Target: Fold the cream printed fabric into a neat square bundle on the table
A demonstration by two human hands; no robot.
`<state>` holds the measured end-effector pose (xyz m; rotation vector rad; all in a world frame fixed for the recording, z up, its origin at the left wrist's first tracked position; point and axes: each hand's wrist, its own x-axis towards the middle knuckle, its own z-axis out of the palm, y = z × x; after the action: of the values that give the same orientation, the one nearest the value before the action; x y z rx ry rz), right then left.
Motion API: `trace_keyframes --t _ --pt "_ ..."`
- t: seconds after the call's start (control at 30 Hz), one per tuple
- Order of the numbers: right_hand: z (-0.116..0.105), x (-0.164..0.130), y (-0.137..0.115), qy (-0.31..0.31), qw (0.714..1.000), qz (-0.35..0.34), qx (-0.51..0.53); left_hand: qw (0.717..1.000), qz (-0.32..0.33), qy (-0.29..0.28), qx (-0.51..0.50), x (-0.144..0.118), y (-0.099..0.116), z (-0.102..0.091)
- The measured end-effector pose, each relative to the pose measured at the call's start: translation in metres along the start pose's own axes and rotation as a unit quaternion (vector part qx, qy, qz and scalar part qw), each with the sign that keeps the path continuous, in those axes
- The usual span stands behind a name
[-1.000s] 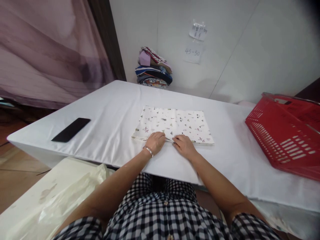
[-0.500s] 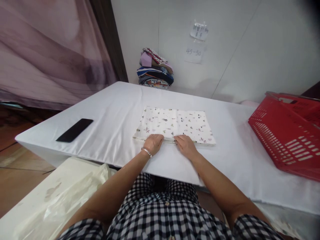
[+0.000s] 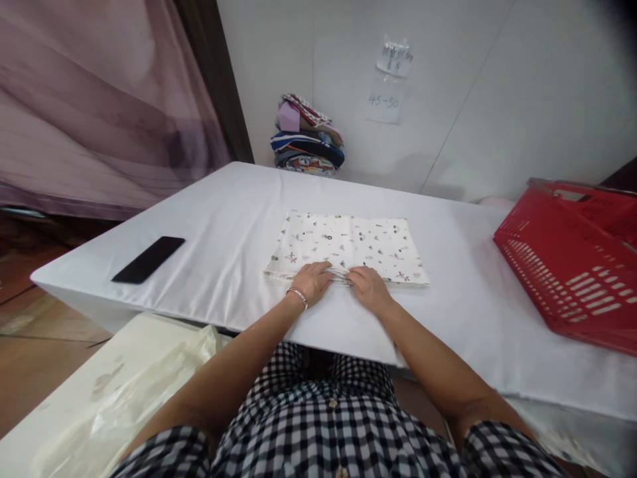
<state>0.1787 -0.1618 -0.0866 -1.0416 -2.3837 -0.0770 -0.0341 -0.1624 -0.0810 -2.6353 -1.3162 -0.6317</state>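
White table (image 3: 213,226); both hands on the folded printed cloth (image 3: 348,245).

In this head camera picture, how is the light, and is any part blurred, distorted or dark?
Head view: soft, even light, no glare on the white cloth-covered table; only faint shadows under the left hand and right hand on the folded white printed fabric. The wide lens bends the edges, stretching the red plastic basket; the top right corner is dark; the paper note on the wall is slightly soft.
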Motion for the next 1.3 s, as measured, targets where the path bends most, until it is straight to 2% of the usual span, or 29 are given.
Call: trace_keyframes --t 0.27,0.37,0.5,0.63,0.8,0.97,1.17,1.3 --pt "0.004 -0.001 0.001 0.031 0.999 0.026 0.026 1.000 0.028 -0.011 0.004 0.013 0.009 0.004" --pt "0.002 -0.001 0.001 0.040 0.998 0.028 0.037 0.999 0.025 0.017 -0.041 0.013 0.011 0.004" --pt "-0.003 -0.001 0.000 0.041 0.998 0.010 0.051 0.994 -0.014 0.057 -0.096 0.011 0.009 0.006" --pt "-0.006 -0.001 -0.002 0.026 0.999 0.005 0.047 0.991 -0.022 0.055 -0.116 0.010 0.007 0.008" --pt "-0.010 -0.002 -0.003 0.036 0.998 0.013 0.049 0.994 0.009 0.061 -0.090 0.009 0.009 0.007" --pt "-0.013 -0.003 -0.002 0.029 0.998 0.016 0.053 0.998 0.039 0.038 -0.033 0.009 0.012 0.003" --pt "-0.010 -0.004 -0.001 0.006 0.998 0.025 0.052 0.999 0.021 -0.023 -0.009 0.010 0.014 0.000" --pt "-0.008 -0.005 0.001 -0.001 0.999 0.026 0.042 0.999 -0.005 -0.032 -0.011 0.003 0.009 -0.004"
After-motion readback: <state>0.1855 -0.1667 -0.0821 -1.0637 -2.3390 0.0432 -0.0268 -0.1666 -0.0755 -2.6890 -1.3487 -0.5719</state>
